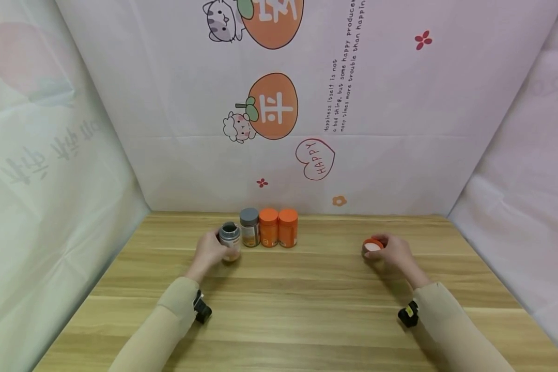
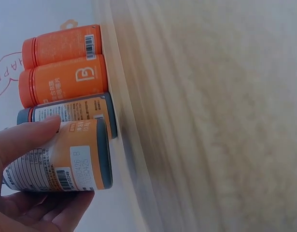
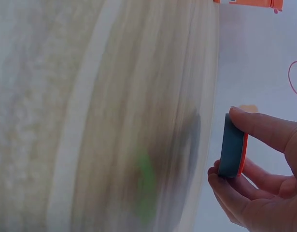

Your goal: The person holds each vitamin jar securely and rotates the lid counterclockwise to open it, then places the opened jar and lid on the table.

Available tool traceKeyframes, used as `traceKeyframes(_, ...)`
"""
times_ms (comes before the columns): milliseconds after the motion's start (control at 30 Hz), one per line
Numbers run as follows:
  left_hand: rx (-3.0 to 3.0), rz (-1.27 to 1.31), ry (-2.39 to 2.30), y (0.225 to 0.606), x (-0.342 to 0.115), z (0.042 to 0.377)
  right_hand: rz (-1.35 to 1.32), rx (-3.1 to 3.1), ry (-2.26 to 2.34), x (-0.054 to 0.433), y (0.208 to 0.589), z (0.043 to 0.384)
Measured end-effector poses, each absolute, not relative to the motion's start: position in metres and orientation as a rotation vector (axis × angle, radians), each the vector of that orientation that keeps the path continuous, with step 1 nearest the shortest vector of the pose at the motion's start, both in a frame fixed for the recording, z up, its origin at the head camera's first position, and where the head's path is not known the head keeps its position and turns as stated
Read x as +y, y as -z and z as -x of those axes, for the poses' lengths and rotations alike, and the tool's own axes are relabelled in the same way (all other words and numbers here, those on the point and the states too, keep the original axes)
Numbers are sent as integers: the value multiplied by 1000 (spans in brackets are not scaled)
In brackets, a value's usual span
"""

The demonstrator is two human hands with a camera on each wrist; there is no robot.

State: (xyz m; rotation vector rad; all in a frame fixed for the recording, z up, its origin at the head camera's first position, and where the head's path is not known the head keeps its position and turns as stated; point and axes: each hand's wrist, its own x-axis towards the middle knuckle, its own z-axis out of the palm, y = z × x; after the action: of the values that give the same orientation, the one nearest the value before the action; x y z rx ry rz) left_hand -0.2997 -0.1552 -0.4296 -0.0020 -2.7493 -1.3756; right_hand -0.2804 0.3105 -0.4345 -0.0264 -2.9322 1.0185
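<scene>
On the left, my left hand [image 1: 209, 251] grips an uncapped supplement bottle [image 2: 71, 157] with a dark grey neck and a white and orange label. It holds the bottle upright, with the thumb on one side and the fingers on the other. Well off to the right, my right hand [image 1: 396, 254] pinches a grey lid [image 3: 231, 147] by its edges. The lid is turned underside up, showing its orange-red rim and white inside in the head view. Beside the held bottle stands a grey-capped bottle [image 1: 249, 227].
Two orange bottles, a middle one [image 1: 268, 227] and a right one [image 1: 288, 227], complete the row at the back of the wooden table [image 1: 297, 310]. A printed white cloth [image 1: 381, 170] rises behind the table, and more cloth hangs at both sides.
</scene>
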Motion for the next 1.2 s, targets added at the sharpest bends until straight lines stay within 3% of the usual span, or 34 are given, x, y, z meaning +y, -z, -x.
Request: traceKeyframes(1200, -2742, -105, 1348, 429, -168, 325, 27, -2937, -939, 331, 444, 306)
